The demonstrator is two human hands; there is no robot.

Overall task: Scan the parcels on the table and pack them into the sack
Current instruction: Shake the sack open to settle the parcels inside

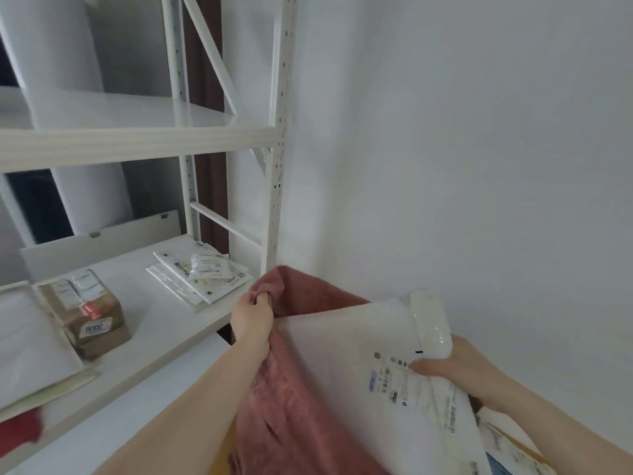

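My left hand (pixel 253 313) grips the rim of a dusty-red fabric sack (pixel 274 399) and holds it up beside the table edge. My right hand (pixel 459 368) pinches a large white padded mailer (pixel 349 365) by its labelled end; the mailer lies across the sack's mouth, tilted. On the white table (pixel 154 320) stand a brown cardboard box (pixel 87 311) with labels and a pile of flat white mailers (pixel 200 272) further back. Another white parcel (pixel 27 341) lies at the table's left edge.
A white metal shelf frame (pixel 277 149) rises over the table, with its upright right behind the sack. A plain white wall fills the right side. More labelled packets (pixel 510 447) show at the bottom right below the mailer. A red object (pixel 20 430) sits bottom left.
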